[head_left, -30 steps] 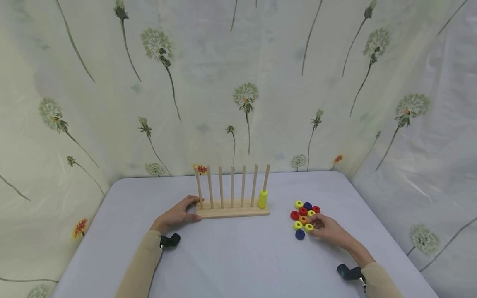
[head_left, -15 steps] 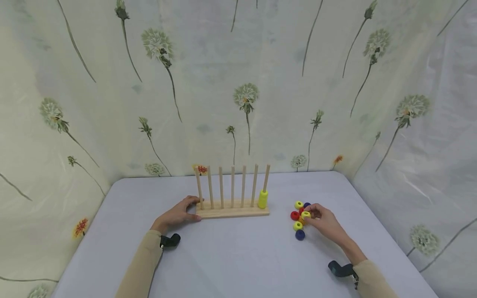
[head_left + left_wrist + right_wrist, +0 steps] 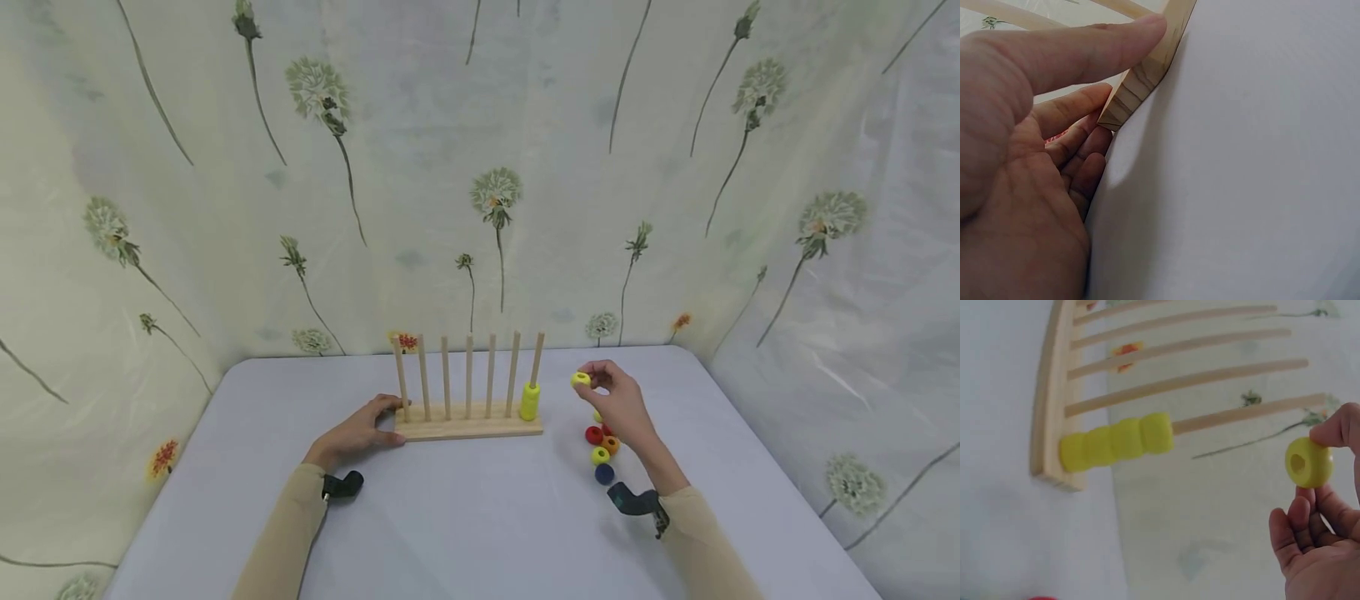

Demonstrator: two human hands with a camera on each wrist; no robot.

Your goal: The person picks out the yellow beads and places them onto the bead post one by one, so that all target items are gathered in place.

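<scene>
A wooden peg rack with several upright pegs stands on the table. My left hand grips the left end of its base, thumb along the front edge and fingers behind, as the left wrist view shows close up. On the rightmost peg sit several stacked yellow beads. Off to the right of that peg, my right hand pinches a yellow bead between thumb and fingers, raised above the table. The bead's hole shows in the right wrist view, and the peg's bare upper part points toward it.
Loose beads lie on the table under the right hand: a red bead, an orange bead, a yellow bead and a dark blue bead; others are partly hidden. A flower-patterned curtain hangs behind the white table.
My right hand picked a yellow bead from the loose group, lifted it and carried it left toward the rack. The left hand and the rack stayed in place.
</scene>
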